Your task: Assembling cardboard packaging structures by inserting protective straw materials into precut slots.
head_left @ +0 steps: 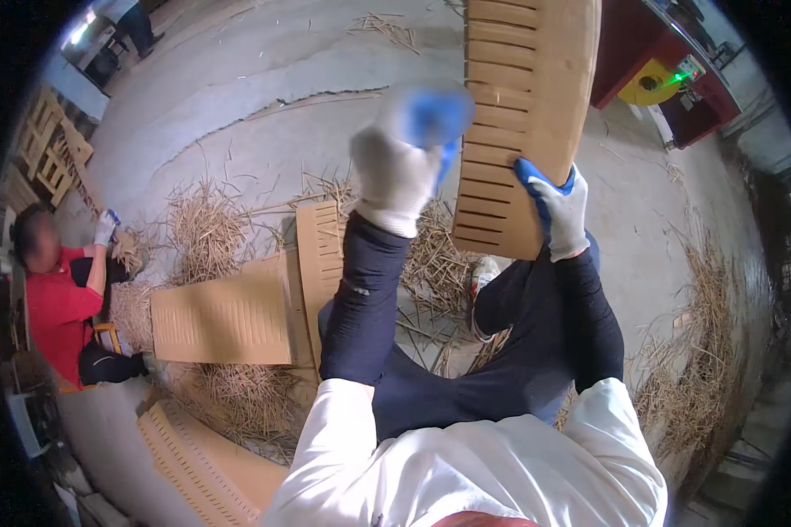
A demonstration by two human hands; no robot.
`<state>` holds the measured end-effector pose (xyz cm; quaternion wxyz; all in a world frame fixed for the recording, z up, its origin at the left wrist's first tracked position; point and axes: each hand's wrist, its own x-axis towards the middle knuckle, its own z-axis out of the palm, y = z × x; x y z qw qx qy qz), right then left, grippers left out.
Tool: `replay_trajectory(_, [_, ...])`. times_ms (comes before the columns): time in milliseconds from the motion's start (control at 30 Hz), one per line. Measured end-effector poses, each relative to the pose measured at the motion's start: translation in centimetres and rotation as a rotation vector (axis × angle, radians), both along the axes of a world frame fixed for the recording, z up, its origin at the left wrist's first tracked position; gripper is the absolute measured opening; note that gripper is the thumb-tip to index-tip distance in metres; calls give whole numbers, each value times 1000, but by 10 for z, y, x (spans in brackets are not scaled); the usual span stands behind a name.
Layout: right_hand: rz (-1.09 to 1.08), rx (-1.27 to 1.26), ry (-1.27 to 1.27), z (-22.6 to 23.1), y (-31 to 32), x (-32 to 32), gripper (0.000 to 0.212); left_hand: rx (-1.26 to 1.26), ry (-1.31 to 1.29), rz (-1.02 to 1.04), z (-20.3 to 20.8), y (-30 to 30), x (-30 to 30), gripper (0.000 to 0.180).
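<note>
A long brown cardboard sheet (549,114) with a row of slots along its left side stands before me and runs out of the top of the view. My right hand (564,211), in a white glove with blue-coated fingers, grips its lower right edge, the thumb on the face and the other fingers behind. My left hand (400,167), gloved alike, is raised just left of the slotted side. A round blur covers its fingers, so what they hold, if anything, does not show.
Slotted cardboard sheets (220,321) lie to my left, with another (193,465) at lower left. Heaps of thin cardboard strips (206,228) cover the floor, also along the right wall (694,351). A co-worker in red (61,294) sits at far left. A dark red machine (620,53) stands at upper right.
</note>
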<state>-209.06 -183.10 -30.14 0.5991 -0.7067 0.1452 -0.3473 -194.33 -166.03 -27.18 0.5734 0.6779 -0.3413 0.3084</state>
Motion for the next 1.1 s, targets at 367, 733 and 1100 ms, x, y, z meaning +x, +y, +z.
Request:
replay_trajectory(367, [-3, -45, 51, 5, 11, -7, 38, 313, -65, 86, 13, -15, -5, 11])
replay_trajectory(733, [-160, 52, 224, 5, 24, 4, 32, -8, 980, 73, -230, 160, -36, 15])
replay_trajectory(1100, [-29, -885, 291, 11, 30, 28, 42, 873, 1662, 584, -282, 402, -313, 36])
